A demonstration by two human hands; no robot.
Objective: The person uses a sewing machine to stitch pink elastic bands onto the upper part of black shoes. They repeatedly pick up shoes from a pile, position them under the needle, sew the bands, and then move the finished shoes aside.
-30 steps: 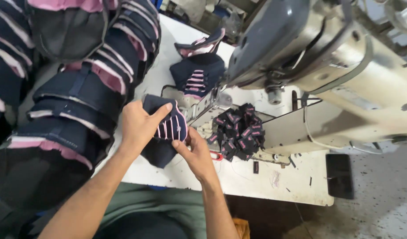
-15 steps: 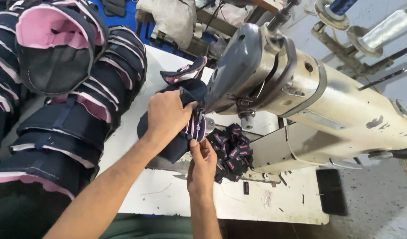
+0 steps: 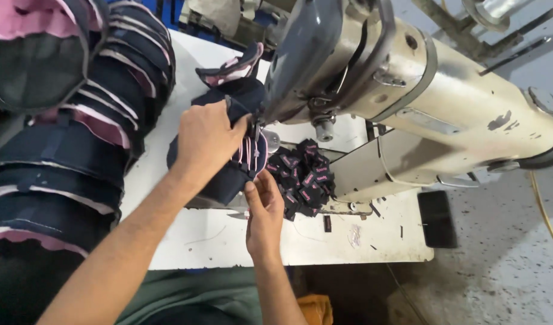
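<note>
My left hand point(image 3: 209, 139) presses down on a dark navy fabric piece with pink and white stripes point(image 3: 245, 157), holding it under the head of a grey and cream sewing machine point(image 3: 372, 66). My right hand point(image 3: 265, 204) pinches the near edge of the same striped piece, just beside the needle area. A second dark piece with pink trim point(image 3: 231, 69) lies behind the machine head on the white table point(image 3: 204, 241).
A tall stack of navy and pink padded pieces point(image 3: 78, 120) fills the left side. A heap of small black labels with pink print point(image 3: 303, 177) sits right of my hands. A black rectangular object point(image 3: 437, 219) lies at the table's right edge.
Both hands have carried the striped piece up and to the right, from the open table to under the machine head. The view has tilted with them.
</note>
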